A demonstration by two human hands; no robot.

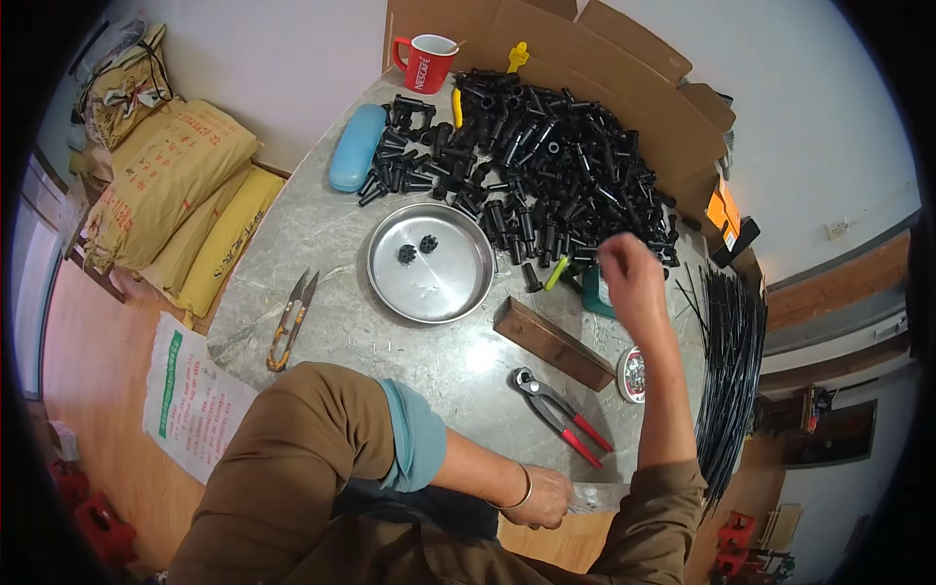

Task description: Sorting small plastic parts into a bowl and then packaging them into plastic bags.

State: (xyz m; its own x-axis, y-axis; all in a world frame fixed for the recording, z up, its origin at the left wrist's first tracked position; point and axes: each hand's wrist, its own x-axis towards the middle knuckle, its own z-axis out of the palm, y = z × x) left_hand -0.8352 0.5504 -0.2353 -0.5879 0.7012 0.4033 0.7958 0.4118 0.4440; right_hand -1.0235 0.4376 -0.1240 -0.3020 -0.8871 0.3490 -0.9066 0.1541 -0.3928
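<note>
My left hand (539,497) rests low at the table's front edge with its fingers curled; anything in them is hidden. Raised over the right side of the table, my right hand (632,278) has its fingers drawn in, slightly blurred, and I cannot make out what they hold. Behind it sits a green container (597,294), partly covered. Pincers with red handles (561,414) lie between my forearms, beyond them a brown rectangular block (554,343). A small patterned dish of tiny bits (634,375) is partly behind my right forearm. A round metal pan (444,288) holds two small black toothed pieces (417,250).
Black tubular plastic parts (556,146) are heaped at the back against cardboard (604,54). A red mug (426,63), blue case (358,146) and thread snips (292,322) lie leftward. Thin black rods (726,370) are bundled at right. Stacked sacks (185,175) stand far left.
</note>
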